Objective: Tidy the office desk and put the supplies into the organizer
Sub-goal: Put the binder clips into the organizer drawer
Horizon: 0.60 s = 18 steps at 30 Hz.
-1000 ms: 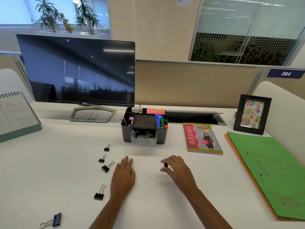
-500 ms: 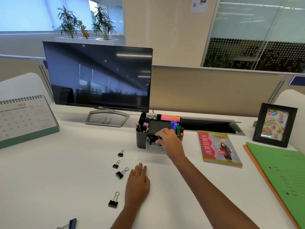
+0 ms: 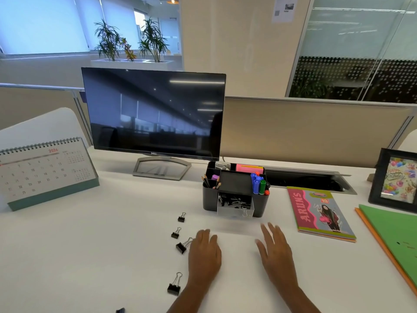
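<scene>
What the frame cuts off or hides from you

At the bottom edge a clip (image 3: 120, 310) is only a sliver. The frame (image 3: 393, 177) and folder (image 3: 392, 236) run off the right, the calendar (image 3: 45, 175) off the left. Your left hand (image 3: 204, 254) covers the nearest clip (image 3: 181, 247)'s handle tip. The drawer clips (image 3: 232, 201) are too tangled to count.

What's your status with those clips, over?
Left hand flat on desk, open, empty; right hand open, empty. Four binder clips loose beside left hand. Organizer drawer open, clips inside. Nothing blocks it.
</scene>
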Tool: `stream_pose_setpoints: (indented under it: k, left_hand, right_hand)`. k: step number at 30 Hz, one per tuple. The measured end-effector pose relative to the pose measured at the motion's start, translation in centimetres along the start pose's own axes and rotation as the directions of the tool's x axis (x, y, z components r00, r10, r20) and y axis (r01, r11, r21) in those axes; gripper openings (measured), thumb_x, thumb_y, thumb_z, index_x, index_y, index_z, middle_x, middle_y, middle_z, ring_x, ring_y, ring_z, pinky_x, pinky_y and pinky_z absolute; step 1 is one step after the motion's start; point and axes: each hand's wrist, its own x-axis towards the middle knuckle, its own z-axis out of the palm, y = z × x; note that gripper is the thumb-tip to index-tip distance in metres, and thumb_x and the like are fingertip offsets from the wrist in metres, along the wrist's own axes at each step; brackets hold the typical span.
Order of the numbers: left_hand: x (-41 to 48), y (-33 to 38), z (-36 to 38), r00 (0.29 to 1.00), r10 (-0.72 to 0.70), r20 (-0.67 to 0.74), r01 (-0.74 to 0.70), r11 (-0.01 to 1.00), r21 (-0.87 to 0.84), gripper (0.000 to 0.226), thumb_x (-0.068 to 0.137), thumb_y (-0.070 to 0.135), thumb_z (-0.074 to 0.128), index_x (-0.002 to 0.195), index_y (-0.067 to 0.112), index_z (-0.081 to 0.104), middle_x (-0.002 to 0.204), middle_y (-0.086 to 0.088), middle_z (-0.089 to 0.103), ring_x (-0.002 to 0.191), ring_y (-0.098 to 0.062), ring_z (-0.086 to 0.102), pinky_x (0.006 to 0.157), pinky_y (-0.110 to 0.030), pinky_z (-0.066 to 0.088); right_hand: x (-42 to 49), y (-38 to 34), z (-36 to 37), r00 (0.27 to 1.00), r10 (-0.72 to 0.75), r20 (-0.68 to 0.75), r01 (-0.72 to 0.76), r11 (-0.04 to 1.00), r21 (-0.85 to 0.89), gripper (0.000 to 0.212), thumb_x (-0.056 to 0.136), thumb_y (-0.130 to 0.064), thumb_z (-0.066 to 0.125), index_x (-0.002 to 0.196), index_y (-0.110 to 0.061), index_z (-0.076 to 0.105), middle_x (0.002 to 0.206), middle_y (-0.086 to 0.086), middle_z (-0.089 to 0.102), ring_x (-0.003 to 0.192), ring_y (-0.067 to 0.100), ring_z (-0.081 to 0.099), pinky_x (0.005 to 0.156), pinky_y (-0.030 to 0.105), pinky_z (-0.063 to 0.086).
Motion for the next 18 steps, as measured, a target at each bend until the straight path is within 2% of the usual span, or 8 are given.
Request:
stream_pose_setpoints:
  k: [4,7,9,11,12,14,16,18]
  left_hand:
    - [3.2,-1.9,-1.3,0.990,-0.046,-0.130,0.060,0.992,0.110,0.026,0.070,0.015,0.043,0.074,0.013,0.069,0.075,-0.004,0.062,0.073,-0.021,0.049,0.049,-0.030,0.043]
    - [5.2,-3.8,-2.6,0.990,-0.135,-0.046,0.141,0.974,0.179,0.012,0.055,0.004,0.064,0.064,0.010,0.067,0.064,-0.008,0.057,0.054,-0.026,0.055,0.040,-0.026,0.040]
    - [6.0,-5.0,-2.1,0.965,-0.261,-0.001,0.258,0.952,0.164,0.024,0.043,0.001,0.080,0.061,0.007,0.066,0.062,-0.011,0.056,0.049,-0.027,0.054,0.038,-0.025,0.040]
    - [6.2,-5.6,-1.9,0.946,-0.321,0.038,0.308,0.932,0.192,0.030,0.048,0.008,0.085,0.072,0.005,0.067,0.072,-0.013,0.059,0.058,-0.027,0.057,0.044,-0.028,0.043]
    - [6.2,-5.7,-1.8,0.940,-0.333,0.077,0.312,0.927,0.210,0.028,0.064,0.015,0.079,0.087,0.005,0.066,0.086,-0.014,0.060,0.071,-0.027,0.059,0.054,-0.031,0.046]
    - [6.4,-6.2,-1.1,0.914,-0.385,0.125,0.346,0.903,0.255,0.026,0.091,0.019,0.049,0.115,0.009,0.053,0.114,-0.010,0.053,0.100,-0.023,0.054,0.075,-0.028,0.044]
    - [6.3,-6.3,-1.0,0.914,-0.383,0.136,0.342,0.905,0.251,0.025,0.091,0.011,0.045,0.113,0.008,0.054,0.111,-0.010,0.055,0.098,-0.023,0.055,0.073,-0.028,0.044]
    - [6.5,-6.5,-1.0,0.926,-0.361,0.116,0.336,0.923,0.188,0.016,0.074,0.000,0.064,0.090,0.001,0.065,0.085,-0.014,0.061,0.073,-0.028,0.060,0.055,-0.031,0.044]
  right_hand:
    - [-2.2,1.9,0.8,0.997,0.057,0.043,-0.047,0.980,-0.193,0.079,0.094,-0.055,0.006,0.105,-0.008,0.068,0.109,0.016,0.068,0.099,0.037,0.064,0.071,0.051,0.053]
    - [-3.3,2.5,0.9,0.999,0.041,0.013,-0.037,0.968,-0.247,0.078,0.094,-0.056,0.006,0.104,-0.012,0.068,0.107,0.015,0.069,0.099,0.035,0.064,0.069,0.054,0.052]
    - [-4.0,2.7,0.7,0.999,0.030,-0.012,-0.032,0.969,-0.244,0.067,0.094,-0.056,0.006,0.111,-0.018,0.058,0.107,0.014,0.069,0.109,0.030,0.052,0.069,0.055,0.052]
    - [-4.4,2.7,0.4,0.999,0.016,-0.034,-0.024,0.973,-0.230,0.058,0.094,-0.056,0.006,0.113,-0.021,0.048,0.107,0.013,0.069,0.108,0.024,0.041,0.069,0.055,0.051]
    - [-4.5,2.7,0.3,0.999,0.016,-0.035,-0.023,0.975,-0.221,0.056,0.094,-0.056,0.006,0.114,-0.022,0.046,0.107,0.012,0.069,0.108,0.023,0.040,0.070,0.054,0.052]
    - [-4.5,2.6,0.1,0.999,0.026,-0.031,-0.032,0.978,-0.206,0.055,0.094,-0.056,0.005,0.114,-0.023,0.045,0.107,0.012,0.070,0.108,0.022,0.040,0.077,0.048,0.052]
    - [-4.4,2.5,-0.1,0.999,0.046,-0.021,-0.049,0.979,-0.198,0.055,0.094,-0.055,0.005,0.114,-0.024,0.045,0.106,0.010,0.070,0.108,0.021,0.040,0.078,0.046,0.051]
    - [-4.5,2.5,0.0,0.998,0.062,-0.024,-0.066,0.979,-0.193,0.054,0.094,-0.055,0.005,0.114,-0.025,0.045,0.107,0.010,0.070,0.108,0.021,0.040,0.084,0.044,0.048]
